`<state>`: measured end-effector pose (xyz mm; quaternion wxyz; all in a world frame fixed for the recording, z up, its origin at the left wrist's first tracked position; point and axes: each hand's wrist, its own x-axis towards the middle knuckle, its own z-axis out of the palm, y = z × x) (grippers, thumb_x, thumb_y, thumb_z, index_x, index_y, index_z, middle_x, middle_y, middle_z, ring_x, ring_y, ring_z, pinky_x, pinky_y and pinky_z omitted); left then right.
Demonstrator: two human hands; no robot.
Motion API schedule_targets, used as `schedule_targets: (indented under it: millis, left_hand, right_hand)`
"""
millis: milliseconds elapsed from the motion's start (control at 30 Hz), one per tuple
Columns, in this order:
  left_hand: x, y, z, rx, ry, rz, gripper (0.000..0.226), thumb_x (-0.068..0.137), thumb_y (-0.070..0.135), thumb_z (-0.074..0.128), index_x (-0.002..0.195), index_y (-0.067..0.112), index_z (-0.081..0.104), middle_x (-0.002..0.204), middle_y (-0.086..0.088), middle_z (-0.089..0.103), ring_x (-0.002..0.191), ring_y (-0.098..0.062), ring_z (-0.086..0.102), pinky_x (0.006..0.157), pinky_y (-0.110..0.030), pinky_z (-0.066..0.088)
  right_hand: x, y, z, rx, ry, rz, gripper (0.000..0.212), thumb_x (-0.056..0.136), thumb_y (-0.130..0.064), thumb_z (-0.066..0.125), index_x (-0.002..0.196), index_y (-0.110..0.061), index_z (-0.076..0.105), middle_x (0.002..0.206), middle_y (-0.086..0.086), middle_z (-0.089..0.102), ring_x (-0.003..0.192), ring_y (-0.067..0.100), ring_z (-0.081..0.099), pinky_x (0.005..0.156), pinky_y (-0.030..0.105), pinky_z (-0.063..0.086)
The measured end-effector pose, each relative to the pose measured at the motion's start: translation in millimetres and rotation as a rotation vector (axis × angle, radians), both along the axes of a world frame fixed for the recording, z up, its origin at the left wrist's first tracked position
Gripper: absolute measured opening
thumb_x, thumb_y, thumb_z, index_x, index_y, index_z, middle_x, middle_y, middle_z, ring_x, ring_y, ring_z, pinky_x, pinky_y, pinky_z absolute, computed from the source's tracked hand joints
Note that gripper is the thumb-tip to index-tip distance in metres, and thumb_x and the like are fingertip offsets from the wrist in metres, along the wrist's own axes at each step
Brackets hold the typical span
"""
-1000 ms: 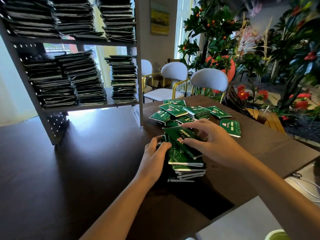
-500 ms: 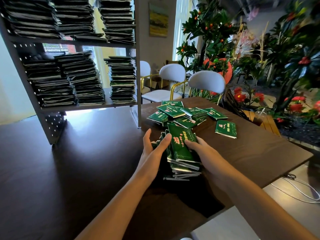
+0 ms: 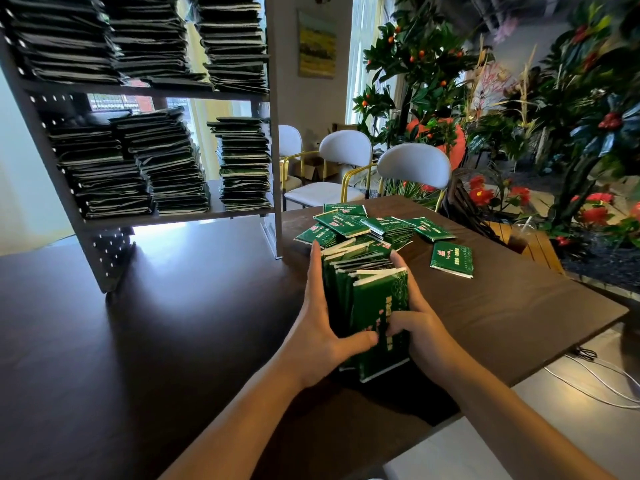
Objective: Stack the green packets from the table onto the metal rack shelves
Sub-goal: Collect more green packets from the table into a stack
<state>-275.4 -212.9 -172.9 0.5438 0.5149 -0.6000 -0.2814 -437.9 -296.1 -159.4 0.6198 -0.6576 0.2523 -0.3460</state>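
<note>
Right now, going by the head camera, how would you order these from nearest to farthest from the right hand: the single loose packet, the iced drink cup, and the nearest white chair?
From the right hand, which grips the packet bundle:
1. The single loose packet, on the table just beyond and to the right.
2. The iced drink cup, farther right, on the slatted wooden surface off the table's edge.
3. The nearest white chair, behind the table's far edge.

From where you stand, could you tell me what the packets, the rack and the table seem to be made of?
The packets look like glossy printed plastic film or foil: green sheen, pale sealed ends. The rack looks like grey painted metal, with rows of punched holes in its posts. The table looks like dark wood or wood-grain laminate, smooth enough to reflect window light; which one cannot be told.
</note>
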Motion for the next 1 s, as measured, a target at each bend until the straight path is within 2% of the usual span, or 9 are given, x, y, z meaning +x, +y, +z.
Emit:
schedule_targets:
  millis: [67,167,233,400,600,733,833,933,1000]
  left_hand:
    - [-2,-2,-1,0.0,-0.057,-0.019,0.138,0.07,0.032,0.088,0.148,0.055,-0.024,0.165,0.012,0.015,0.152,-0.01,0.022,0.12,-0.054,0.03]
    - [-5,-2,0,-0.05,-0.132,-0.014,0.141,0.072,0.025,0.086,0.148,0.049,-0.029,0.164,0.014,0.021,0.15,-0.01,0.027,0.119,-0.054,0.032]
    - [-6,-2,0,-0.084,-0.148,-0.006,0.14,0.074,0.02,0.085,0.149,0.045,-0.03,0.163,0.015,0.025,0.149,-0.01,0.029,0.118,-0.054,0.033]
    - [-2,-3,-7,0.038,-0.017,-0.115,0.143,0.075,-0.006,0.082,0.149,0.047,-0.028,0.16,0.01,0.032,0.146,-0.009,0.036,0.117,-0.052,0.036]
    - [-2,-5,-10,0.065,0.074,-0.151,0.142,0.073,-0.01,0.081,0.151,0.047,-0.022,0.158,0.011,0.037,0.143,-0.008,0.04,0.115,-0.049,0.04]
    - [-1,-5,-4,0.062,0.179,-0.114,0.133,0.071,-0.01,0.081,0.157,0.044,-0.004,0.15,0.012,0.047,0.139,-0.011,0.046,0.108,-0.047,0.048]
    - [-1,-5,4,0.063,0.329,-0.111,0.106,0.069,-0.016,0.078,0.151,0.03,0.029,0.127,0.004,0.066,0.119,-0.017,0.064,0.087,-0.034,0.059]
    - [2,-4,6,0.115,0.414,-0.104,0.091,0.061,0.001,0.081,0.138,0.032,0.044,0.115,0.0,0.072,0.105,-0.019,0.071,0.078,-0.03,0.059]
    - [2,-4,4,0.162,0.447,-0.105,0.093,0.055,0.014,0.086,0.136,0.035,0.046,0.115,0.0,0.073,0.104,-0.023,0.072,0.08,-0.033,0.06]
  right_hand:
    - [0,0,-3,0.002,-0.015,0.005,0.114,0.054,0.002,0.049,0.152,-0.049,0.024,0.133,-0.015,0.064,0.126,0.02,0.059,0.094,0.04,0.053]
    - [-1,3,-4,-0.042,-0.061,0.014,0.111,0.054,0.005,0.046,0.153,-0.041,0.024,0.126,-0.026,0.065,0.118,0.004,0.063,0.086,0.026,0.055]
    - [-1,4,-3,-0.058,-0.113,0.011,0.111,0.055,0.007,0.046,0.153,-0.041,0.024,0.135,-0.022,0.062,0.123,0.009,0.06,0.088,0.026,0.054]
    - [0,0,-5,-0.06,-0.114,0.028,0.107,0.053,0.008,0.046,0.148,-0.04,0.031,0.133,-0.016,0.063,0.122,0.007,0.061,0.089,0.026,0.054]
    - [0,-1,-9,-0.033,-0.104,0.064,0.099,0.053,0.006,0.047,0.139,-0.041,0.038,0.127,-0.013,0.067,0.121,0.009,0.061,0.089,0.027,0.054]
    - [0,1,-1,-0.05,-0.101,0.065,0.095,0.056,0.0,0.055,0.142,-0.039,0.04,0.135,0.002,0.06,0.123,0.018,0.06,0.091,0.036,0.055]
    - [0,0,7,-0.074,-0.061,0.086,0.09,0.055,-0.024,0.069,0.136,-0.055,0.045,0.141,-0.001,0.053,0.125,0.021,0.058,0.098,0.043,0.053]
    - [-1,-3,10,-0.075,-0.007,0.071,0.086,0.055,-0.035,0.076,0.13,-0.065,0.047,0.139,-0.006,0.05,0.125,0.021,0.058,0.102,0.049,0.05]
    - [-4,-4,11,-0.075,0.011,0.039,0.091,0.053,-0.038,0.077,0.137,-0.054,0.046,0.134,-0.005,0.053,0.115,0.012,0.063,0.094,0.038,0.054]
